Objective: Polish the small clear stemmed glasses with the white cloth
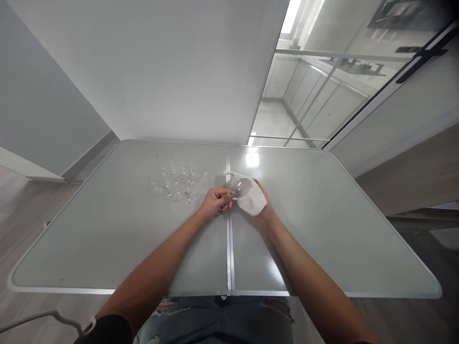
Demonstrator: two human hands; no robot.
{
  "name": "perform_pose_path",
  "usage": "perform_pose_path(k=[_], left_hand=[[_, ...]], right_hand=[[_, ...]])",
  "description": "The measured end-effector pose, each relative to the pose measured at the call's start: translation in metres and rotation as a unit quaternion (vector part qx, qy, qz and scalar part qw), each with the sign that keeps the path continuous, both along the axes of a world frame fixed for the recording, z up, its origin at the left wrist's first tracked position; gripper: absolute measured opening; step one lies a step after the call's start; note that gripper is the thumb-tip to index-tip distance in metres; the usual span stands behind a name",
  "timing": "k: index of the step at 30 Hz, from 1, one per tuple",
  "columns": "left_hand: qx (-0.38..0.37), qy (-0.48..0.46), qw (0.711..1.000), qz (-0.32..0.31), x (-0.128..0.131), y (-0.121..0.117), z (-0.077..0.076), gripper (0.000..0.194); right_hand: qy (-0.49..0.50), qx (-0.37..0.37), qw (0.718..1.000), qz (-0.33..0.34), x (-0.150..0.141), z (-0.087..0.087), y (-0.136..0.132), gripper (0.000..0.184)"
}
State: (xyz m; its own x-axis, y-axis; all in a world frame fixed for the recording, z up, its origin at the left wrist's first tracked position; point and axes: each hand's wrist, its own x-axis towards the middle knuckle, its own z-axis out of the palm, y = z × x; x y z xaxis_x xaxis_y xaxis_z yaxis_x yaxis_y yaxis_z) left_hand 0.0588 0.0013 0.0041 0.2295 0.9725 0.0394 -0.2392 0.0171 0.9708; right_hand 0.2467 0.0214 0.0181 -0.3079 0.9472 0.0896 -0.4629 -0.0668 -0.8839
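Note:
My left hand pinches a clear stemmed glass by its stem, and the glass is tilted with its bowl to the right. Behind and below the bowl is a white cloth, held by my right hand. The cloth covers most of the right fingers and lies around the bowl's right side. Left of my hands, several clear stemmed glasses stand close together on the table. Their outlines overlap, so some are hard to make out.
The pale folding table has a metal seam down its middle. Behind it rises a white wall. At the right back is a glass-paned door with kitchen cabinets beyond. A white cable hangs at the lower left.

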Motion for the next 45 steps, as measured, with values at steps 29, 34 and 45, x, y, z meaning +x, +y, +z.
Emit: perform_pose_path(k=[29, 34, 45], left_hand=[[0.110, 0.248, 0.960, 0.068, 0.030, -0.018, 0.008, 0.040], [-0.116, 0.005, 0.967, -0.227, 0.021, -0.018, 0.015, 0.051], [0.169, 0.328, 0.921, 0.122, 0.025, -0.017, 0.006, 0.032]], right_hand=[[0.054, -0.002, 0.999, 0.000, -0.006, 0.006, -0.012, 0.051], [0.099, 0.011, 0.988, 0.117, 0.007, 0.000, -0.008, 0.059], [-0.035, 0.025, 0.998, -0.052, -0.008, 0.005, -0.011, 0.058]])
